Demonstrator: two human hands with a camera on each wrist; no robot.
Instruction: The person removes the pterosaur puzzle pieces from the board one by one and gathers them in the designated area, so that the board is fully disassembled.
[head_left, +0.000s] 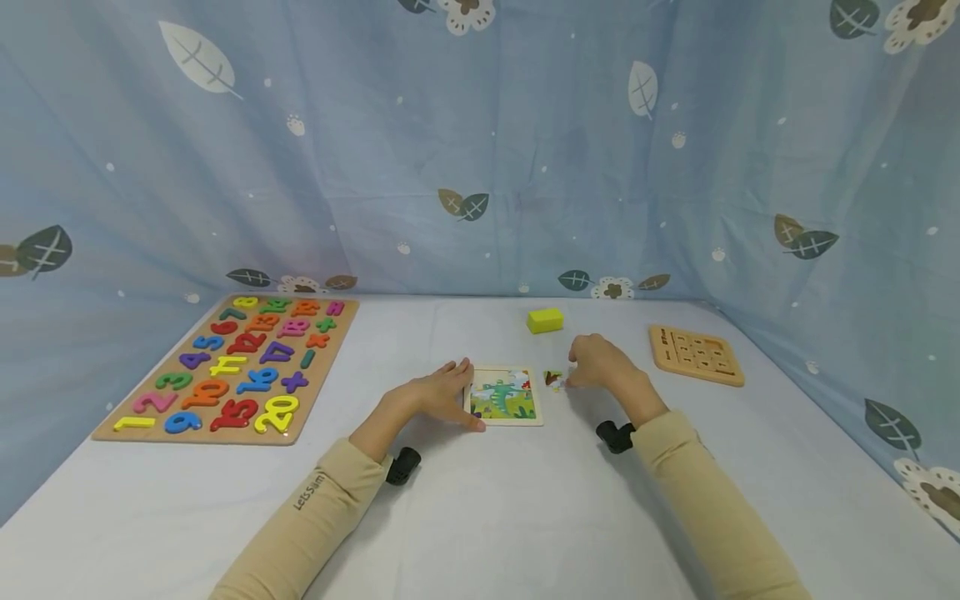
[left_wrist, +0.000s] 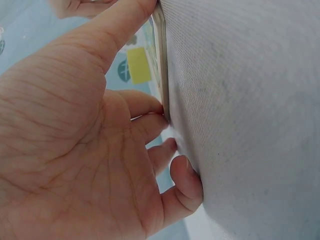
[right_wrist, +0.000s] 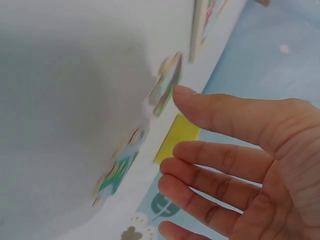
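Observation:
A framed dinosaur puzzle point(head_left: 503, 395) lies flat on the white table. My left hand point(head_left: 442, 396) holds its left side, the thumb by the near corner and fingertips by the far one; the left wrist view shows thumb and fingers at two ends of the board's edge point(left_wrist: 164, 65). My right hand point(head_left: 603, 367) hovers over the table right of the frame, fingers spread and holding nothing. Its thumb is beside a loose puzzle piece point(right_wrist: 167, 85), contact unclear. Another piece or group point(right_wrist: 119, 167) lies farther off in the right wrist view, hidden in the head view.
Behind the puzzle stands a yellow-green block point(head_left: 545, 321). A large board of coloured numbers point(head_left: 315, 408) lies at the left, and a small wooden number board point(head_left: 697, 356) at the right. A blue patterned curtain point(head_left: 480, 150) hangs behind the table.

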